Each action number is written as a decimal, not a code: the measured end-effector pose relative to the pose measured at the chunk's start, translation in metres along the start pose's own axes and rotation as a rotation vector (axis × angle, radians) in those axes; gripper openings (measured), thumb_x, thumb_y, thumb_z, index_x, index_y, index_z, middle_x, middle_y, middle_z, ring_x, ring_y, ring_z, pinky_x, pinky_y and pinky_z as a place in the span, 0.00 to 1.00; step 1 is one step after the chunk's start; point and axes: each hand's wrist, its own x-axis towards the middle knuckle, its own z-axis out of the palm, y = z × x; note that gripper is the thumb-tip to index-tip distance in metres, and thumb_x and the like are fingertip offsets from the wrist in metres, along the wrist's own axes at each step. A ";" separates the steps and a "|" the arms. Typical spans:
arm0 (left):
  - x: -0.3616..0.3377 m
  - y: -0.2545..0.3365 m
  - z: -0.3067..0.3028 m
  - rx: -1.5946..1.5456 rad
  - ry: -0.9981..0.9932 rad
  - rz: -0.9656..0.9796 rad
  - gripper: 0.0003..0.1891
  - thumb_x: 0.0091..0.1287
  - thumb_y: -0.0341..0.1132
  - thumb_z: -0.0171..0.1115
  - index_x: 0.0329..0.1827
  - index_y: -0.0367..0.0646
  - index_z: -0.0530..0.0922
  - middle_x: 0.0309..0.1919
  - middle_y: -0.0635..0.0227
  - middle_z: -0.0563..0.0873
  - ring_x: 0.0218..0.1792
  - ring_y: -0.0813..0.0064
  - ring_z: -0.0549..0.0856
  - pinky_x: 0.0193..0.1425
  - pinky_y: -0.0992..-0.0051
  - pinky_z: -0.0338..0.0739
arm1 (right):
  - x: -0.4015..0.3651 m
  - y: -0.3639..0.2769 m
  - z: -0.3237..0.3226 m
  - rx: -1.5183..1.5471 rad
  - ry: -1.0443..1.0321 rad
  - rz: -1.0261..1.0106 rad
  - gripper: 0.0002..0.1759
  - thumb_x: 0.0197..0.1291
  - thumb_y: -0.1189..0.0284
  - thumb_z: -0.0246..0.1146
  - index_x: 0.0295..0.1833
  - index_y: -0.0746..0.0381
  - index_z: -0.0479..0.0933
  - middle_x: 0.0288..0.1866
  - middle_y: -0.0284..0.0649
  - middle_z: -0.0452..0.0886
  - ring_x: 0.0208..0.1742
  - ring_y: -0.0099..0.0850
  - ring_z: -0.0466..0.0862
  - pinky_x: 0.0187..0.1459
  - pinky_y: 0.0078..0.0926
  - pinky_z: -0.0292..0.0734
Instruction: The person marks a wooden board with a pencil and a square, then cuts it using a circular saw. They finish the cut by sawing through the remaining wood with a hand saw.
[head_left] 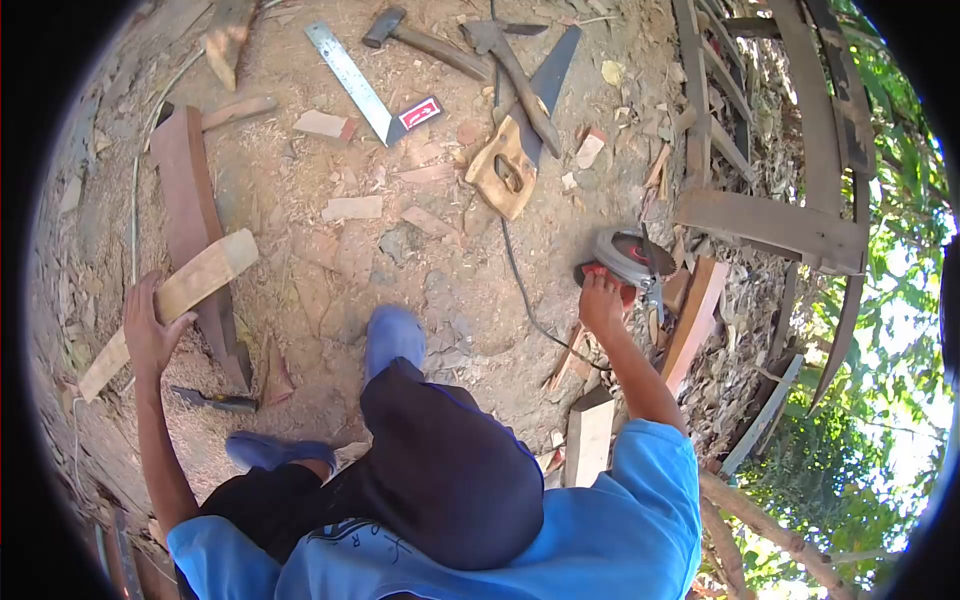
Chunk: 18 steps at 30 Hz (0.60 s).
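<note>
Left hand [150, 335]: clamped round pale plank [185, 290], plank slanting up past the fingers | just behind it: small dark tool [215, 401] on dirt ground [440, 300] | right hand [603, 302]: fingers closed on power saw [628, 258], saw body just beyond fingertips | farther ahead of both: handsaw [510, 160], steel square [352, 80]

- Bare sandy ground [330, 275] between the left hand [150, 335] and the right hand [600, 300] lies open, bar flat offcuts [352, 208]
- A dark plank [195, 215], under the pale board [205, 275], walls off the left hand's far side
- A circular saw [625, 255], its cord [520, 290] and a wooden frame [790, 225] hem the right hand
</note>
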 end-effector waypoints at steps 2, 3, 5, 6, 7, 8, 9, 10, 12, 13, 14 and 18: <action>0.008 0.000 0.009 0.000 0.022 0.069 0.44 0.49 0.54 0.79 0.66 0.40 0.74 0.59 0.52 0.82 0.62 0.46 0.78 0.67 0.54 0.71 | 0.016 0.010 -0.009 0.079 -0.380 0.116 0.18 0.60 0.70 0.61 0.53 0.69 0.80 0.57 0.57 0.83 0.58 0.50 0.86 0.61 0.49 0.78; 0.004 -0.003 0.011 0.012 0.032 0.087 0.42 0.49 0.55 0.79 0.65 0.41 0.76 0.58 0.53 0.82 0.61 0.46 0.79 0.67 0.53 0.71 | 0.031 0.012 -0.030 0.226 -0.703 0.197 0.22 0.59 0.70 0.61 0.57 0.68 0.79 0.58 0.58 0.83 0.60 0.51 0.85 0.63 0.52 0.77; 0.006 0.002 0.011 0.027 0.077 0.129 0.41 0.47 0.54 0.80 0.63 0.42 0.77 0.55 0.53 0.83 0.59 0.47 0.80 0.64 0.54 0.72 | 0.029 0.031 0.034 0.141 -0.382 0.057 0.16 0.55 0.66 0.63 0.41 0.66 0.86 0.36 0.51 0.90 0.41 0.49 0.91 0.48 0.46 0.86; 0.005 0.003 0.012 -0.010 0.050 0.116 0.41 0.46 0.54 0.80 0.62 0.42 0.77 0.54 0.53 0.83 0.57 0.47 0.80 0.63 0.54 0.72 | 0.032 0.036 0.031 0.239 -0.320 -0.025 0.23 0.54 0.63 0.66 0.54 0.64 0.81 0.47 0.57 0.87 0.49 0.50 0.89 0.54 0.46 0.83; 0.007 0.001 0.009 -0.045 0.028 0.100 0.41 0.46 0.54 0.80 0.61 0.42 0.77 0.52 0.53 0.84 0.56 0.47 0.80 0.63 0.53 0.72 | 0.035 0.040 0.027 0.331 -0.265 -0.112 0.35 0.53 0.61 0.68 0.68 0.61 0.76 0.57 0.62 0.83 0.58 0.50 0.86 0.61 0.46 0.79; 0.007 0.007 0.003 -0.019 0.018 0.073 0.41 0.46 0.55 0.80 0.61 0.42 0.77 0.52 0.53 0.83 0.56 0.48 0.80 0.62 0.54 0.72 | 0.045 0.049 0.075 0.426 -0.470 -0.030 0.46 0.49 0.59 0.72 0.76 0.57 0.68 0.64 0.61 0.79 0.62 0.51 0.83 0.66 0.45 0.76; 0.010 0.012 -0.001 -0.012 0.009 0.054 0.41 0.46 0.57 0.79 0.61 0.41 0.77 0.52 0.54 0.83 0.56 0.49 0.80 0.62 0.55 0.72 | 0.050 0.036 0.021 0.582 -0.647 0.180 0.47 0.48 0.57 0.73 0.75 0.58 0.68 0.64 0.63 0.79 0.63 0.51 0.83 0.66 0.44 0.76; 0.010 0.008 -0.005 0.015 0.016 0.058 0.42 0.46 0.58 0.79 0.61 0.41 0.77 0.53 0.54 0.83 0.56 0.49 0.80 0.63 0.55 0.72 | 0.057 0.017 -0.052 0.699 -0.789 0.420 0.47 0.48 0.56 0.74 0.75 0.59 0.68 0.63 0.64 0.80 0.64 0.51 0.83 0.66 0.43 0.76; 0.007 0.002 0.002 0.022 0.035 0.076 0.44 0.46 0.60 0.79 0.62 0.41 0.76 0.56 0.55 0.82 0.56 0.49 0.80 0.63 0.55 0.72 | 0.062 0.005 -0.083 0.683 -0.922 0.507 0.48 0.48 0.54 0.73 0.74 0.60 0.68 0.60 0.65 0.81 0.58 0.51 0.85 0.61 0.42 0.79; 0.008 0.002 0.006 0.016 0.053 0.094 0.44 0.46 0.61 0.78 0.61 0.41 0.76 0.56 0.55 0.82 0.56 0.50 0.80 0.64 0.55 0.72 | 0.062 0.015 -0.056 0.618 -0.890 0.449 0.47 0.49 0.55 0.72 0.74 0.61 0.67 0.53 0.62 0.82 0.52 0.49 0.86 0.54 0.41 0.80; 0.007 0.001 0.004 0.009 0.084 0.097 0.44 0.47 0.63 0.78 0.61 0.42 0.76 0.55 0.56 0.82 0.56 0.50 0.80 0.64 0.56 0.72 | 0.060 0.030 -0.011 0.532 -0.808 0.324 0.46 0.50 0.57 0.72 0.74 0.63 0.67 0.46 0.58 0.82 0.45 0.46 0.86 0.47 0.41 0.81; 0.000 -0.007 0.002 0.044 0.105 0.113 0.44 0.49 0.67 0.74 0.61 0.42 0.76 0.54 0.58 0.82 0.56 0.52 0.80 0.64 0.57 0.73 | 0.064 0.062 0.008 0.472 -0.596 0.120 0.43 0.53 0.62 0.69 0.74 0.65 0.67 0.25 0.46 0.84 0.23 0.36 0.86 0.26 0.37 0.82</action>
